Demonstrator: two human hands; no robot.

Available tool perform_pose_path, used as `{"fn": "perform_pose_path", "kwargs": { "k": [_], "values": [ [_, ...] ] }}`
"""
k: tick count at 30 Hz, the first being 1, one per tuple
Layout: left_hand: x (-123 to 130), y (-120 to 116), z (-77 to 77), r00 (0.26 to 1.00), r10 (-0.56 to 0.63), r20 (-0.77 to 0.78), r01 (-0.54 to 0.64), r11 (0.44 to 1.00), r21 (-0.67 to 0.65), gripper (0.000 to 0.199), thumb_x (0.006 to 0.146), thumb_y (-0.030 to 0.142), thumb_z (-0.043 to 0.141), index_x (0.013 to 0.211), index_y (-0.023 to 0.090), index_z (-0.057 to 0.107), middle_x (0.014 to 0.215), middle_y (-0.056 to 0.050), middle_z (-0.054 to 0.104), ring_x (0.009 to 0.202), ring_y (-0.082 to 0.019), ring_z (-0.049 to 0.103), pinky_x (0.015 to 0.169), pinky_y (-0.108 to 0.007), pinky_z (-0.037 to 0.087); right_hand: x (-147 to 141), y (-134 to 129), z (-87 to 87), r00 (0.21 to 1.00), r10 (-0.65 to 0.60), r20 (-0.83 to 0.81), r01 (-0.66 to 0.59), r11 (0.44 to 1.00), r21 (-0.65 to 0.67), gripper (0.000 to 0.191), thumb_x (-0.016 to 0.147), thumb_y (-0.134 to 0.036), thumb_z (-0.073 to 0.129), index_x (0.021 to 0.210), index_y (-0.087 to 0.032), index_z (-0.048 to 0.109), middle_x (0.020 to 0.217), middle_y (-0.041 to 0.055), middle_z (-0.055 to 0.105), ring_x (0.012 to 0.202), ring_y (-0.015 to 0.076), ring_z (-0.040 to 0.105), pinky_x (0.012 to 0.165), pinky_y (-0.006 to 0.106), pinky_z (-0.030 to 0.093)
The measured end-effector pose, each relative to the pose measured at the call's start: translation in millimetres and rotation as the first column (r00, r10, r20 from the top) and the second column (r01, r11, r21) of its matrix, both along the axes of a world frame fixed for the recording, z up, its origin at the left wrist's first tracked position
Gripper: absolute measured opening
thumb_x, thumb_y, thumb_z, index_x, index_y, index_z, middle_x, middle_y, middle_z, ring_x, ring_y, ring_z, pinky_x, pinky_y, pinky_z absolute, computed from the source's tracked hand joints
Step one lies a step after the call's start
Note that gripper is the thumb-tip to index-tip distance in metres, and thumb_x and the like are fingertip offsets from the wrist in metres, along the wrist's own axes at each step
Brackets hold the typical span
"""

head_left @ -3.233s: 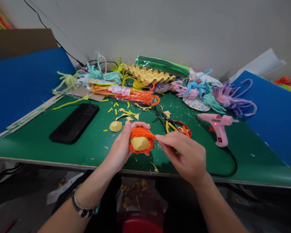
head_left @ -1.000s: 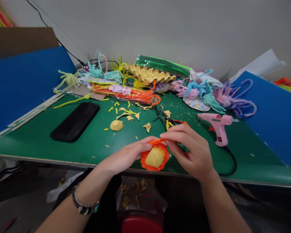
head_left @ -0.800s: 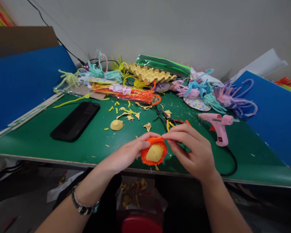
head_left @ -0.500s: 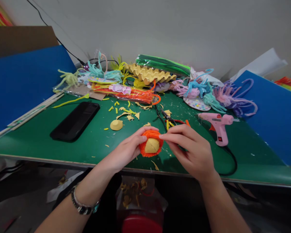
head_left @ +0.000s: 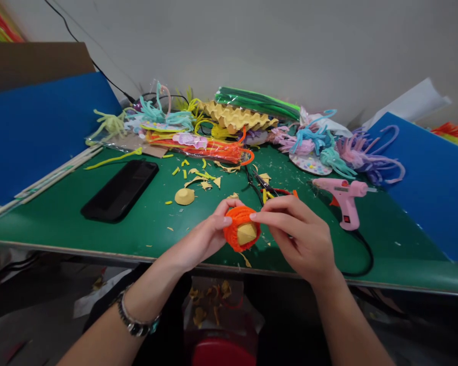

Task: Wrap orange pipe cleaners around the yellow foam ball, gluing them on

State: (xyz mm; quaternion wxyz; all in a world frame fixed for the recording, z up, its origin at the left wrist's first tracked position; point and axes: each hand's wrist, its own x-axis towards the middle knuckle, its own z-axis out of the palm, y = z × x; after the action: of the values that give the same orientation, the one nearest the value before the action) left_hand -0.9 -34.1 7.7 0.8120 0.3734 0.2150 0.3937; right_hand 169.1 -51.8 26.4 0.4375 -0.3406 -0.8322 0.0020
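Note:
In front of me, above the table's near edge, my left hand (head_left: 208, 234) grips a small cup wrapped in orange pipe cleaner (head_left: 234, 231), its tan cardboard centre (head_left: 247, 234) facing up towards me. My right hand (head_left: 299, 231) pinches at the upper right rim of the orange coil, thumb and forefinger together; the bit of pipe cleaner there is mostly hidden. Behind the right hand lie pliers or cutters with red handles (head_left: 284, 191), partly covered. A tan cardboard cup piece (head_left: 184, 196) rests on the table left of the hands.
A pink glue gun (head_left: 345, 195) lies at right, its cord trailing forward. At left is a black phone (head_left: 120, 190). Yellow and tan scraps (head_left: 204, 178) litter the green table (head_left: 198, 223). Bundled pipe cleaners (head_left: 213, 150) and an egg carton (head_left: 236, 118) line the back.
The orange-wrapped cup has turned and tilted in my left hand and shifted slightly right, so more of its orange side shows. My right fingers remain at its rim.

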Motion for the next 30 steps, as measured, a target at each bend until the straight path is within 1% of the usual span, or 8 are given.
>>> {"fn": "perform_pose_path", "kwargs": {
  "k": [5, 9, 14, 17, 19, 21, 25, 30],
  "values": [
    [-0.2, 1.1, -2.2, 0.999, -0.012, -0.039, 0.014, 0.999, 0.047, 0.029, 0.067, 0.034, 0.062, 0.089, 0.019, 0.051, 0.082, 0.001, 0.053, 0.071, -0.012, 0.048, 0.064, -0.023, 0.035, -1.1, -1.9, 0.8, 1.000, 0.021, -0.008, -0.021, 1.000, -0.002, 0.025, 0.085, -0.007, 0.047, 0.089, -0.022, 0.066, 0.083, 0.0033, 0.058, 0.075, 0.0105, 0.058, 0.063, 0.022, 0.049],
    [-1.9, 1.6, -4.8, 0.995, -0.007, -0.102, 0.014, 0.998, 0.066, 0.028, 0.067, 0.029, 0.060, 0.092, 0.020, 0.051, 0.084, 0.001, 0.051, 0.070, -0.012, 0.047, 0.064, -0.024, 0.034, -2.8, -2.3, 0.6, 1.000, 0.015, -0.012, -0.015, 1.000, -0.005, 0.024, 0.085, -0.008, 0.047, 0.088, -0.022, 0.066, 0.082, 0.0031, 0.059, 0.074, 0.0109, 0.058, 0.063, 0.022, 0.049],
    [-4.2, 1.2, -8.3, 0.992, 0.000, -0.128, 0.016, 0.992, 0.127, 0.031, 0.070, 0.030, 0.058, 0.098, 0.021, 0.051, 0.086, 0.001, 0.052, 0.072, -0.013, 0.047, 0.065, -0.025, 0.034, -4.9, -2.2, 2.3, 0.997, -0.020, -0.080, 0.016, 0.999, -0.046, 0.018, 0.083, -0.009, 0.052, 0.089, -0.021, 0.064, 0.081, 0.0021, 0.062, 0.073, 0.0115, 0.059, 0.065, 0.023, 0.050],
    [-4.8, 1.9, -8.5, 0.987, 0.044, -0.155, -0.020, 0.988, 0.154, 0.032, 0.068, 0.024, 0.060, 0.099, 0.021, 0.052, 0.089, 0.001, 0.053, 0.076, -0.013, 0.048, 0.069, -0.025, 0.035, -4.6, -1.2, 2.4, 0.993, -0.043, -0.111, 0.038, 0.998, -0.042, 0.020, 0.081, -0.009, 0.054, 0.094, -0.022, 0.062, 0.082, 0.0020, 0.064, 0.076, 0.0128, 0.060, 0.067, 0.025, 0.050],
    [-4.4, 2.4, -7.2, 0.981, 0.083, -0.176, -0.060, 0.990, 0.131, 0.034, 0.064, 0.019, 0.060, 0.097, 0.021, 0.053, 0.089, 0.001, 0.053, 0.075, -0.012, 0.048, 0.070, -0.024, 0.036, -3.9, -0.2, 1.4, 0.994, -0.058, -0.095, 0.056, 0.998, -0.022, 0.021, 0.082, -0.009, 0.054, 0.095, -0.023, 0.062, 0.080, 0.0017, 0.063, 0.075, 0.0128, 0.060, 0.066, 0.025, 0.050],
    [-3.2, 2.5, -5.4, 0.978, 0.094, -0.185, -0.081, 0.994, 0.074, 0.035, 0.062, 0.018, 0.059, 0.097, 0.020, 0.054, 0.088, 0.001, 0.055, 0.073, -0.012, 0.049, 0.069, -0.025, 0.037, -3.3, 0.8, -0.2, 0.996, -0.064, -0.056, 0.065, 0.998, 0.002, 0.018, 0.082, -0.011, 0.054, 0.091, -0.023, 0.064, 0.078, 0.0016, 0.062, 0.072, 0.0122, 0.060, 0.064, 0.024, 0.050],
    [0.8, 2.3, -3.5, 0.995, 0.025, -0.098, -0.025, 1.000, -0.005, 0.032, 0.065, 0.022, 0.057, 0.096, 0.018, 0.057, 0.085, -0.002, 0.059, 0.076, -0.015, 0.051, 0.069, -0.025, 0.038, -2.4, 1.6, -3.2, 0.998, -0.045, -0.052, 0.046, 0.999, 0.024, 0.017, 0.084, -0.011, 0.052, 0.088, -0.021, 0.066, 0.077, 0.0023, 0.061, 0.071, 0.0116, 0.059, 0.063, 0.024, 0.049],
    [3.5, 1.2, -6.2, 0.999, -0.044, 0.018, 0.043, 0.999, 0.017, 0.031, 0.072, 0.037, 0.059, 0.098, 0.020, 0.058, 0.089, -0.002, 0.060, 0.076, -0.015, 0.053, 0.070, -0.025, 0.039, -0.9, 0.9, -3.7, 0.998, -0.022, -0.063, 0.023, 1.000, 0.011, 0.021, 0.084, -0.008, 0.050, 0.088, -0.022, 0.065, 0.081, 0.0029, 0.062, 0.074, 0.0114, 0.059, 0.063, 0.024, 0.049]
  ]
}}
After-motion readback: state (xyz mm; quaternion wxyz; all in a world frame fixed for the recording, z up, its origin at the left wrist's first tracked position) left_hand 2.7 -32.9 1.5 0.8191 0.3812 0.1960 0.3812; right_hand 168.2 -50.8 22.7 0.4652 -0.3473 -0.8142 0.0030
